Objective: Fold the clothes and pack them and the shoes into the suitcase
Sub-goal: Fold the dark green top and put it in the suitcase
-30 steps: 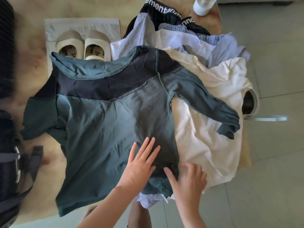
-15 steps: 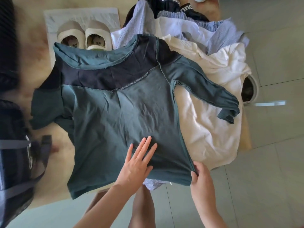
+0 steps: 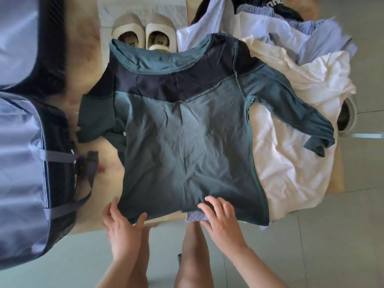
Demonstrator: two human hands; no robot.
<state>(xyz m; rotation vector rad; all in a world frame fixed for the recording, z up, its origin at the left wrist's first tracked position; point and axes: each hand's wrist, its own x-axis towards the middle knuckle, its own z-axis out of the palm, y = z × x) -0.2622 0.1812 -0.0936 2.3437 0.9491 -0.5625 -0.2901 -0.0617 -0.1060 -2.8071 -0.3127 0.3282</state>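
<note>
A teal long-sleeved shirt (image 3: pixel 187 142) with a dark navy yoke lies spread flat on the wooden table (image 3: pixel 83 59), collar away from me. My left hand (image 3: pixel 122 221) holds the shirt's near left hem corner, thumb on top of the fabric. My right hand (image 3: pixel 220 217) rests on the middle of the near hem with its fingers spread. A pair of beige slippers (image 3: pixel 143 32) stands past the collar on a white sheet. The open suitcase (image 3: pixel 20 152), with pale blue lining and grey straps, lies at the left.
A heap of unfolded clothes fills the table's right side: a white garment (image 3: pixel 291 163), pale blue pieces (image 3: pixel 301 34) and a black waistband (image 3: pixel 276 5). The shirt's right sleeve lies across the white garment. A round container (image 3: pixel 347 117) stands off the table's right edge. My legs are below.
My left hand has left the middle of the shirt and taken the left hem corner. My right hand has slid from the right hem corner to the middle of the hem. More of the suitcase shows.
</note>
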